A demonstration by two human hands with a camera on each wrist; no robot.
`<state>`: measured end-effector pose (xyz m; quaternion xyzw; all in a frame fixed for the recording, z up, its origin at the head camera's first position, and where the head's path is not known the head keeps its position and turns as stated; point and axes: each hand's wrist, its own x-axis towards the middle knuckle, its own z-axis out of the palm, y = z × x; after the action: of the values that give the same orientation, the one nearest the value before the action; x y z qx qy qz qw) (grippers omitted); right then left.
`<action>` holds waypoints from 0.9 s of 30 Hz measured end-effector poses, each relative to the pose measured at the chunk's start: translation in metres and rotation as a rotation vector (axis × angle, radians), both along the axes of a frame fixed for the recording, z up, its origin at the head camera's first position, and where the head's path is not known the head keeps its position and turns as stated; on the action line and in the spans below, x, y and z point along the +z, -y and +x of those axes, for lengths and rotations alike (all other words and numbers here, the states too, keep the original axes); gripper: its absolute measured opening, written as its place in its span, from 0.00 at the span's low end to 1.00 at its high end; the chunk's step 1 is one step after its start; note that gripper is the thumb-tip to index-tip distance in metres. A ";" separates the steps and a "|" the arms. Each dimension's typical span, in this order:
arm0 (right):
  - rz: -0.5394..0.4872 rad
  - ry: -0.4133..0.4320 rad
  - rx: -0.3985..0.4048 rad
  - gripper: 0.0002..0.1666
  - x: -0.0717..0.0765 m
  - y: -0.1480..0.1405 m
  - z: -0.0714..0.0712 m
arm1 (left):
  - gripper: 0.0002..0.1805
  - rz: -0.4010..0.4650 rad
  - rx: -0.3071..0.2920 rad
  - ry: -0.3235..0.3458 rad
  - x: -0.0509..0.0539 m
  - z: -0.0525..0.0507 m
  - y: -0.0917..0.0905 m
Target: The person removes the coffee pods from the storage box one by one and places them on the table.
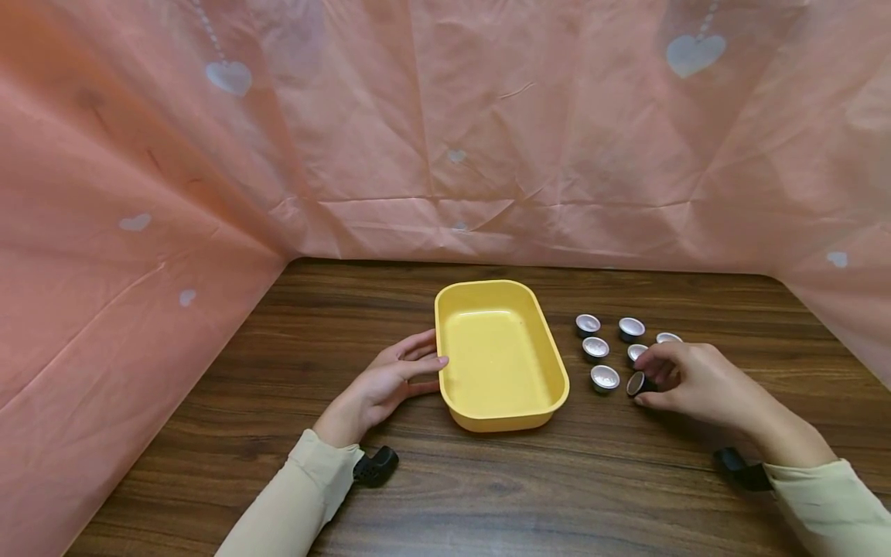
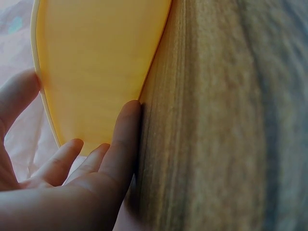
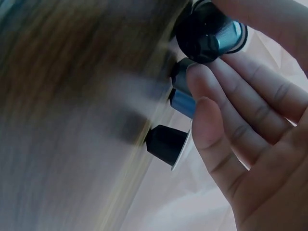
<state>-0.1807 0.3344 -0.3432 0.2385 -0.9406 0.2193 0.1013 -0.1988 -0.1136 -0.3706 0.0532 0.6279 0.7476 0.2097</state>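
Note:
A yellow rectangular tub (image 1: 503, 425) stands on the wooden table. At its left side my left hand (image 1: 379, 387) rests, the thumb at the rim and the other fingers loosely extended along the outer wall (image 2: 96, 72). To the right of the tub, my right hand (image 1: 703, 383) pinches a dark coffee capsule (image 1: 636, 384) between thumb and fingers, its foil lid tilted to the left. The right wrist view has this black capsule (image 3: 204, 36) at the top; whether it touches the table, I cannot tell. Several more capsules (image 1: 605, 378) stand lid up around it, one partly behind the fingers.
Among the standing capsules, the right wrist view shows a black one (image 3: 166, 144) and a blue one (image 3: 182, 102). Pink cloth (image 1: 515, 139) with pale hearts hangs behind the table and along its sides. Dark wood (image 1: 487, 495) lies in front of the tub.

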 end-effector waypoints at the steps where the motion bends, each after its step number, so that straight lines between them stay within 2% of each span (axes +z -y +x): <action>1: 0.007 0.013 -0.006 0.22 0.000 0.001 0.000 | 0.39 -0.001 -0.001 0.000 0.000 0.000 0.000; 6: 0.007 0.032 -0.013 0.20 -0.003 0.004 0.000 | 0.39 0.003 0.001 0.004 0.000 0.000 -0.001; 12: -0.084 0.030 -0.001 0.20 -0.005 0.000 0.001 | 0.39 0.003 0.006 0.007 0.000 -0.001 -0.001; 16: -0.109 0.077 -0.008 0.22 -0.005 -0.004 0.001 | 0.39 0.001 0.006 0.007 0.000 -0.001 -0.001; 22: -0.070 0.092 -0.025 0.24 -0.004 -0.010 0.001 | 0.39 0.005 0.002 0.005 0.000 -0.001 -0.002; 27: -0.023 0.122 -0.029 0.22 -0.003 -0.014 0.001 | 0.39 -0.001 0.008 0.005 -0.001 -0.001 -0.001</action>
<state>-0.1797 0.3480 -0.3461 0.2099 -0.9458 0.2429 0.0497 -0.1998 -0.1129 -0.3719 0.0488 0.6280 0.7482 0.2085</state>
